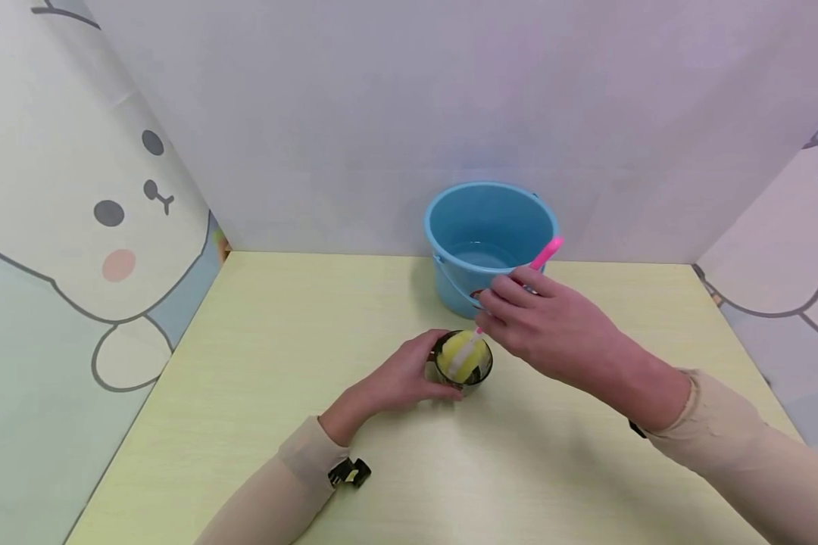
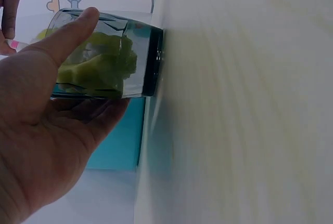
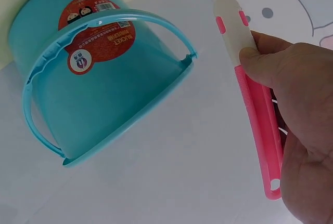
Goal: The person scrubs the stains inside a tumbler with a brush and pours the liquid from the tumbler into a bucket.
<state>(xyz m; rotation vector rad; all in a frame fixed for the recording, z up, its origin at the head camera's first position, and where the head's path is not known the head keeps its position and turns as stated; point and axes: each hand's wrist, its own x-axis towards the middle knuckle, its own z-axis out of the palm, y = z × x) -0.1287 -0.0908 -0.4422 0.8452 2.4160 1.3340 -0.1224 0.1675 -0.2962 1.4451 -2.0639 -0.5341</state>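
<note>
My left hand (image 1: 398, 378) grips a clear, dark-tinted glass (image 2: 154, 63) from its left side, thumb on the near wall and fingers round the far one. Its base is right at the tabletop in the left wrist view. Inside the glass sits the yellow sponge head (image 1: 458, 357) of a bottle brush, filling much of it. From the right, my right hand (image 1: 552, 325) holds the brush by its pink and white handle (image 3: 256, 115), the thumb pressed along the white part. The handle slants up and to the right out of the glass.
A light blue bucket (image 1: 443, 276) with a red label (image 3: 112, 39) stands behind the glass, some water (image 1: 477, 253) at its bottom. Its handle hangs down the front. Pale wood tabletop (image 1: 259, 341) surrounds the hands, with a white wall (image 1: 313, 151) behind and cartoon-printed sheets at the sides.
</note>
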